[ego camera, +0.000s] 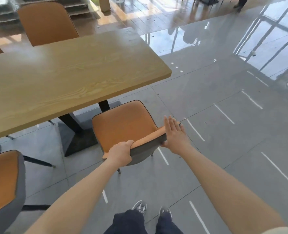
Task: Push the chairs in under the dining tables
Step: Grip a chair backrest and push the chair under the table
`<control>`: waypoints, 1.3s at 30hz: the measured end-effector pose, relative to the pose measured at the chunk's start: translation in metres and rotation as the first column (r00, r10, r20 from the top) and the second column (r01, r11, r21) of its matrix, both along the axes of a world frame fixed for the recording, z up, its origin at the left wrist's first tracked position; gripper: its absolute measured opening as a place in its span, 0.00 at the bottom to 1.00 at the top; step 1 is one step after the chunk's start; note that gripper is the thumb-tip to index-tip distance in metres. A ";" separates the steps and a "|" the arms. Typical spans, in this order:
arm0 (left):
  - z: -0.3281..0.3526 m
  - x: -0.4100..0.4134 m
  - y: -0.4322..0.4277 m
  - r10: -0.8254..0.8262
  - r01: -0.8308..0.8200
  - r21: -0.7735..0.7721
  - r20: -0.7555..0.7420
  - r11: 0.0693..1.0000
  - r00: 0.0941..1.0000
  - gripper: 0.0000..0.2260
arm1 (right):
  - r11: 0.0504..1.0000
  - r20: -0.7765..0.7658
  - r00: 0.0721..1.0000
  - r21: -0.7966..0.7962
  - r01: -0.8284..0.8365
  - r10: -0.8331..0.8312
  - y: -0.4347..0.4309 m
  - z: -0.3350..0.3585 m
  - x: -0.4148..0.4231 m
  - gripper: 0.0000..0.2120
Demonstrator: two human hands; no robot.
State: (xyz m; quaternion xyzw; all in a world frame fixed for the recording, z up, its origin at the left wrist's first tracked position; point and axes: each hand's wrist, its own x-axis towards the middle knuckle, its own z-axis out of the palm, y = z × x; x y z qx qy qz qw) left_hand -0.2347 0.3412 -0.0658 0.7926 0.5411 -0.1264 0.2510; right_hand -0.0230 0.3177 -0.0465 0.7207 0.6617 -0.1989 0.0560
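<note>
Both hands (121, 153) (174, 135) on chair back (148, 142)

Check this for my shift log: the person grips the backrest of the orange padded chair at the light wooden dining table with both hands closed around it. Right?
Not quite. In the head view only the left hand is closed around the backrest of the orange padded chair. The right hand is open, fingers straight, laid against the backrest's end. The chair does stand at the light wooden dining table.

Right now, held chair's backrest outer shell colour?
Dark grey, orange inside; the chair shows best in the head view.
</note>
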 end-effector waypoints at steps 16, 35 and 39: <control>0.003 -0.001 -0.048 0.134 -0.121 0.102 -0.140 0.987 0.981 0.09 | 0.906 -0.025 0.908 -0.069 -0.418 0.418 0.016 -0.020 0.034 0.23; 0.000 -0.142 -0.115 0.228 -0.224 0.116 -0.025 0.968 0.973 0.11 | 0.857 -0.110 0.854 -0.032 -0.514 0.508 -0.032 -0.026 -0.101 0.21; -0.002 -0.166 -0.109 0.231 -0.231 0.125 0.013 0.965 0.973 0.14 | 0.857 -0.105 0.855 -0.037 -0.514 0.508 -0.026 -0.026 -0.125 0.21</control>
